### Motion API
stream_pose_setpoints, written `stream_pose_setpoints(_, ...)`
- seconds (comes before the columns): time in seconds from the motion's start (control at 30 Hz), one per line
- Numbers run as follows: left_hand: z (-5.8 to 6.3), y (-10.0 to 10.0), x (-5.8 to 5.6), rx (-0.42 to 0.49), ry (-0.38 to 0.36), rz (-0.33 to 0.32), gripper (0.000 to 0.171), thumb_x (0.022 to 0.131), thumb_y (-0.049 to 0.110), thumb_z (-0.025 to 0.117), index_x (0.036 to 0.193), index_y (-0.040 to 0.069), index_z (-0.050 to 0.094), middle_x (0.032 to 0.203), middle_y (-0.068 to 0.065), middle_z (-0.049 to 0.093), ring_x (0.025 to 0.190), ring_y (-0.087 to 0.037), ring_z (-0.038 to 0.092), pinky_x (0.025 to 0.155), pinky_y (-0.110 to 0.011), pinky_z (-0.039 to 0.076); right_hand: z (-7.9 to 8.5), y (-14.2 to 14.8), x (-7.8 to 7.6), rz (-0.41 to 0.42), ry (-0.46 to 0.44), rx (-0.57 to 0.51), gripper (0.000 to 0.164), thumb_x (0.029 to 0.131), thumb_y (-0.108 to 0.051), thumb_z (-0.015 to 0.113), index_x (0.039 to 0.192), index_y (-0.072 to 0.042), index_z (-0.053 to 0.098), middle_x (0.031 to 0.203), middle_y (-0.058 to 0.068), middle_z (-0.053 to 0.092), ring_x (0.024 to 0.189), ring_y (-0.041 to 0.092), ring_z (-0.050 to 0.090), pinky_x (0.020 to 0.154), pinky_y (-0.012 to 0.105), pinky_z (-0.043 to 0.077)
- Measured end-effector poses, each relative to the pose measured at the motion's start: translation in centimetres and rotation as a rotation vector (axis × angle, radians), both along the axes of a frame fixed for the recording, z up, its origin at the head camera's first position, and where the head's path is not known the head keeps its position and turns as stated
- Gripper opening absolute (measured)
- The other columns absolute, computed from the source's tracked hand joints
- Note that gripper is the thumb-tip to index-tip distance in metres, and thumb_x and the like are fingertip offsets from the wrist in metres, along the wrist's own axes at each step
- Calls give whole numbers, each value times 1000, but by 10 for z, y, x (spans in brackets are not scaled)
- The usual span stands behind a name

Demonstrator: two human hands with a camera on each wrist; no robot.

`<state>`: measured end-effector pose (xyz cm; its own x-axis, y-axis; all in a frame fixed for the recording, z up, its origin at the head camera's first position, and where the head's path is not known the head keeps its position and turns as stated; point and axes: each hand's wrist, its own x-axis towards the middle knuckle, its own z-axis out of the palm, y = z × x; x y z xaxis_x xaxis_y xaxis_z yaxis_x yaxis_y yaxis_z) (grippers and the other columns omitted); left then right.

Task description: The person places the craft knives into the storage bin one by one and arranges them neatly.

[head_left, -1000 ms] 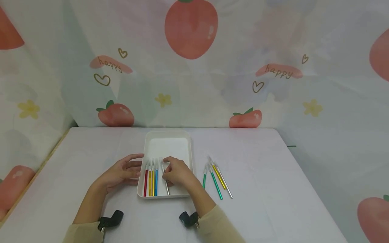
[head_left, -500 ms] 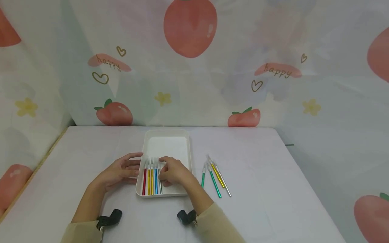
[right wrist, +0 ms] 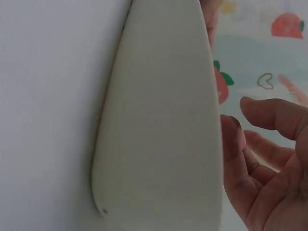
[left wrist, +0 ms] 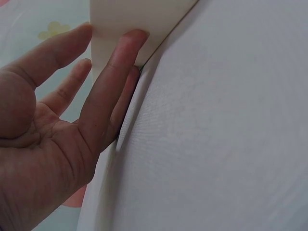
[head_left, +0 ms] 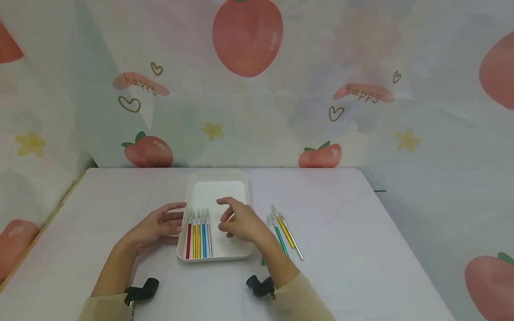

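Note:
A white tray holds a row of slim, pen-like metallic sticks with clear caps: one red, two yellow, then blue and silver. My left hand touches the tray's left wall with loosely straight fingers. In the left wrist view, its fingertips lie against that wall. My right hand hovers over the tray's right half, thumb and forefinger apart, holding nothing. The right wrist view shows the tray's outer wall in front of part of that hand.
Right of the tray lies a loose group of similar sticks, green, yellow and silver; my right forearm partly covers them. The white table ends at a printed backdrop.
My right hand slid the silver stick left against the blue one, let it go, and has now lifted away to the right. The left hand stays at the tray's side.

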<state>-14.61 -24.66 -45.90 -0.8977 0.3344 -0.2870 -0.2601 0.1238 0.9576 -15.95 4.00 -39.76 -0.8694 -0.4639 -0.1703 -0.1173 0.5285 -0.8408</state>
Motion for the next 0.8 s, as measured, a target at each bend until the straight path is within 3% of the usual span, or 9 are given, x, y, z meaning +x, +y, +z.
stream_pose_setpoints(0.2, 0, 1, -3, 6, 12, -13, 78, 91, 14, 72, 155, 17, 29, 156, -23, 34, 137, -39, 46, 91, -48, 56, 8, 34, -4, -37, 76, -56, 59, 90, -9, 70, 145, -18, 49, 98, 4, 61, 78, 22, 69, 66, 31, 60)
stream_pose_setpoints(0.43, 0, 2, -2, 14, -9, 2, 80, 90, 12, 74, 156, 15, 29, 155, -25, 35, 135, -39, 48, 91, -49, 57, 15, 75, -10, -181, 110, -32, 56, 89, -11, 71, 141, -20, 53, 100, 5, 62, 81, 18, 66, 68, 32, 59)
stream_pose_setpoints(0.53, 1, 1, -2, 5, -6, 3, 79, 90, 13, 73, 156, 16, 29, 155, -24, 35, 135, -39, 48, 90, -49, 57, 17, 87, -13, -231, 125, 20, 55, 90, -13, 70, 141, -19, 53, 101, 5, 62, 83, 19, 65, 68, 31, 59)
stream_pose_setpoints(0.8, 0, -1, 0, 0, -4, 6, 79, 90, 13, 73, 156, 16, 29, 155, -24, 36, 133, -38, 50, 90, -49, 57, 14, 112, -21, -268, 120, 266, 52, 89, -14, 69, 140, -17, 55, 101, 5, 64, 88, 21, 60, 68, 29, 52)
